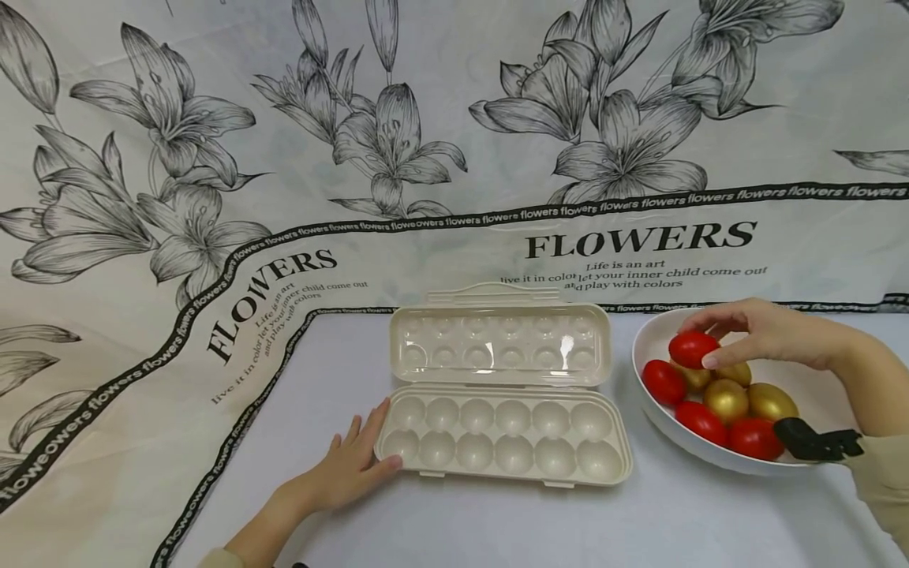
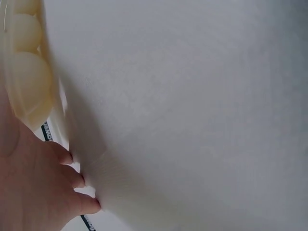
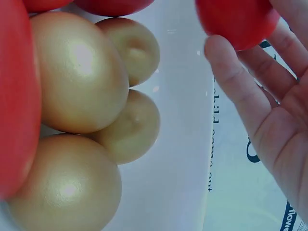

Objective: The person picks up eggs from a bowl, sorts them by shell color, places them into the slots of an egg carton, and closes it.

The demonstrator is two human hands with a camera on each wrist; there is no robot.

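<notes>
A red egg [image 1: 693,349] sits pinched between the thumb and fingers of the person's right hand [image 1: 770,335], held up over the back left part of a white bowl [image 1: 813,386] at the right side of the table [image 1: 454,528]. From the right wrist view I can see a gap between it and the eggs below, with the thumb tip against its underside. Down in the bowl lie three more red eggs [image 1: 701,423], grouped along the left and front, and four gold eggs [image 1: 726,401] nestled beside and behind them, several touching one another. A black strap-like piece [image 1: 817,440] shows at the right wrist, just above a beige sleeve [image 1: 880,481]. Left of the bowl and a little apart from it stands an off-white egg box [image 1: 504,476], its two rows of six round cups facing up and its clear lid [image 1: 500,377] swung open toward the back. The left hand [image 1: 353,465] grips nothing; its fingers are spread and extended against the box's left end, the thumb near the front corner. Behind everything rises a pale cloth [image 1: 426,260] printed with grey lilies, black bands and the word FLOWERS.
</notes>
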